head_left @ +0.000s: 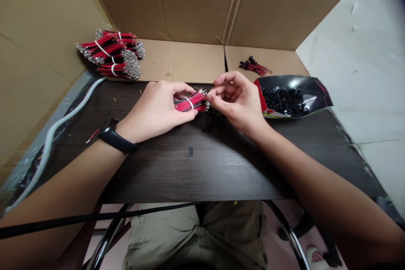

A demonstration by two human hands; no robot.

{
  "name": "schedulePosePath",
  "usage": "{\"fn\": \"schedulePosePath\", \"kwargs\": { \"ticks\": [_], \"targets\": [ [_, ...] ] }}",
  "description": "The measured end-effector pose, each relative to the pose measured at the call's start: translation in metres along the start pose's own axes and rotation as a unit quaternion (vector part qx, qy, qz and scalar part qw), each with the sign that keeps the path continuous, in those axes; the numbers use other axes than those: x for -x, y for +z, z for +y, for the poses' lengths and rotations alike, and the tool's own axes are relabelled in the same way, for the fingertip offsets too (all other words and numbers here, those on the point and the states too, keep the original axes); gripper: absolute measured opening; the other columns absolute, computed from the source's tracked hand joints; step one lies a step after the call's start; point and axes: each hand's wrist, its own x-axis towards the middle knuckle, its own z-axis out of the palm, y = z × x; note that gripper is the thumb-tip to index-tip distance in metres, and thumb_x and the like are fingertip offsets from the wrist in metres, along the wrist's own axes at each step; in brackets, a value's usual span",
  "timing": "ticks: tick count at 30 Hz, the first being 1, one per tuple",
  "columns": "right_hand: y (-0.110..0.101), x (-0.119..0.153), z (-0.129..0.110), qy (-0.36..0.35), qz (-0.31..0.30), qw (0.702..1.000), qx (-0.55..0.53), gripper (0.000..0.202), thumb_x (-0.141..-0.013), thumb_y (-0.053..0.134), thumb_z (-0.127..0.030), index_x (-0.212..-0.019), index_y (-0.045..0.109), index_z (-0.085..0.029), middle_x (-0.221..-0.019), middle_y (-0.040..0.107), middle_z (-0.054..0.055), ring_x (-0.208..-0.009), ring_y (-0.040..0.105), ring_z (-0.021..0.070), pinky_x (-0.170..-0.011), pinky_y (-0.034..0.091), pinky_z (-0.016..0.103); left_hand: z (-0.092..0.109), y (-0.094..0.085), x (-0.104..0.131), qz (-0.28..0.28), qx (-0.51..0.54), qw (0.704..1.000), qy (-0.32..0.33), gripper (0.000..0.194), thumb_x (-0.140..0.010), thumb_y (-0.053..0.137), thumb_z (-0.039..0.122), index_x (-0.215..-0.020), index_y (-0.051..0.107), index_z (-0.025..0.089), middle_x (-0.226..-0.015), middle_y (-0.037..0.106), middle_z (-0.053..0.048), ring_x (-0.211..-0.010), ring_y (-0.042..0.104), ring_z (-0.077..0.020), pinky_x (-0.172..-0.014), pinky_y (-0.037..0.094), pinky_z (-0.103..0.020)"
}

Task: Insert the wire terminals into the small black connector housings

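My left hand (161, 103) is wrapped around a bundle of red and black wires (190, 102) tied with a white band. The bundle lies low over the dark table, its metal-tipped ends pointing right. At those ends, the thumb and fingers of my right hand (237, 101) are drawn together in a pinch. What they pinch, if anything, is too small to make out. Some small black pieces sit in the shadow under my right hand. Right of that hand, an open box (316, 86) holds many small black connector housings (286, 100).
Several tied wire bundles (114, 52) are piled at the back left on cardboard (180, 59). Wires with black connectors (255, 66) lie at the back right. A loose red wire (93, 135) and a small dark piece (190, 152) rest on the table (164, 173). A white cable (52, 135) runs along the left edge.
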Motion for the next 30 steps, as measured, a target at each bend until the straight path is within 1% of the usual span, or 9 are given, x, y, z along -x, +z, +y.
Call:
{"fn": "schedulePosePath", "kwargs": {
  "ticks": [3, 7, 11, 13, 15, 19, 23, 27, 30],
  "targets": [
    [-0.002, -0.002, 0.000, 0.008, 0.016, 1.000, 0.026, 0.039, -0.085, 0.088, -0.046, -0.104, 0.062, -0.025, -0.090, 0.075, 0.002, -0.078, 0.072, 0.0140, -0.071, 0.061, 0.030, 0.000, -0.002, -0.001, -0.001, -0.016, 1.000, -0.005, 0.035, -0.082, 0.081, 0.036, -0.115, 0.087, 0.027, -0.102, 0.085, 0.000, -0.086, 0.078, -0.0262, -0.086, 0.058, -0.037],
    [-0.012, -0.008, 0.008, 0.008, 0.041, 0.998, 0.047, 0.028, -0.087, 0.084, -0.037, -0.104, 0.068, -0.022, -0.097, 0.076, 0.005, -0.090, 0.076, 0.0179, -0.077, 0.065, 0.032, -0.004, -0.007, -0.002, 0.003, -0.016, 1.000, -0.014, 0.036, -0.083, 0.082, 0.040, -0.117, 0.088, 0.029, -0.105, 0.086, -0.002, -0.089, 0.078, -0.0282, -0.084, 0.057, -0.039],
    [-0.030, -0.017, 0.023, -0.016, 0.119, 0.989, 0.087, 0.014, -0.090, 0.077, -0.029, -0.100, 0.073, -0.021, -0.098, 0.076, 0.006, -0.081, 0.072, 0.0164, -0.067, 0.061, 0.031, -0.015, -0.014, -0.004, 0.018, -0.030, 0.999, -0.038, 0.036, -0.084, 0.084, 0.047, -0.114, 0.089, 0.029, -0.102, 0.085, -0.004, -0.088, 0.077, -0.0304, -0.083, 0.058, -0.042],
    [-0.036, -0.020, 0.028, -0.023, 0.153, 0.983, 0.094, 0.011, -0.089, 0.078, -0.026, -0.099, 0.074, -0.022, -0.095, 0.076, 0.005, -0.075, 0.069, 0.0152, -0.064, 0.059, 0.030, -0.020, -0.018, -0.006, 0.029, -0.030, 0.998, -0.048, 0.037, -0.084, 0.083, 0.051, -0.113, 0.088, 0.029, -0.109, 0.085, -0.005, -0.096, 0.078, -0.0330, -0.088, 0.059, -0.044],
    [-0.037, -0.022, 0.030, -0.021, 0.168, 0.981, 0.100, 0.010, -0.086, 0.080, -0.022, -0.094, 0.075, -0.021, -0.089, 0.076, 0.004, -0.074, 0.069, 0.0152, -0.065, 0.058, 0.030, -0.024, -0.022, -0.008, 0.039, -0.024, 0.998, -0.054, 0.040, -0.082, 0.083, 0.052, -0.114, 0.088, 0.028, -0.116, 0.084, -0.005, -0.105, 0.078, -0.0353, -0.094, 0.060, -0.045],
    [-0.031, -0.023, 0.033, -0.018, 0.178, 0.973, 0.146, 0.005, -0.082, 0.079, -0.015, -0.084, 0.076, -0.019, -0.082, 0.078, 0.003, -0.073, 0.070, 0.0160, -0.073, 0.058, 0.034, -0.027, -0.023, -0.010, 0.044, -0.035, 0.996, -0.066, 0.044, -0.079, 0.084, 0.050, -0.116, 0.087, 0.027, -0.119, 0.083, -0.006, -0.110, 0.078, -0.0362, -0.101, 0.060, -0.047],
    [-0.033, -0.024, 0.036, -0.016, 0.169, 0.957, 0.236, 0.012, -0.078, 0.073, -0.008, -0.080, 0.078, -0.018, -0.074, 0.076, 0.003, -0.064, 0.065, 0.0152, -0.069, 0.054, 0.035, -0.029, -0.021, -0.010, 0.049, -0.043, 0.996, -0.057, 0.043, -0.080, 0.084, 0.052, -0.116, 0.087, 0.028, -0.116, 0.084, -0.004, -0.107, 0.078, -0.0347, -0.104, 0.059, -0.047],
    [-0.037, -0.024, 0.035, -0.026, 0.144, 0.942, 0.301, 0.011, -0.079, 0.074, -0.011, -0.081, 0.081, -0.019, -0.068, 0.073, 0.002, -0.061, 0.061, 0.0157, -0.066, 0.050, 0.035, -0.027, -0.018, -0.010, 0.047, -0.033, 0.997, -0.050, 0.043, -0.082, 0.083, 0.052, -0.117, 0.086, 0.027, -0.118, 0.083, -0.005, -0.109, 0.077, -0.0356, -0.103, 0.058, -0.048],
    [-0.034, -0.021, 0.029, -0.034, 0.145, 0.934, 0.324, 0.011, -0.082, 0.073, -0.014, -0.082, 0.083, -0.019, -0.076, 0.077, 0.004, -0.067, 0.064, 0.0169, -0.070, 0.049, 0.036, -0.021, -0.014, -0.009, 0.042, -0.031, 0.998, -0.037, 0.039, -0.084, 0.082, 0.047, -0.117, 0.086, 0.028, -0.117, 0.084, -0.004, -0.108, 0.077, -0.0339, -0.100, 0.058, -0.047]
  ]
}}
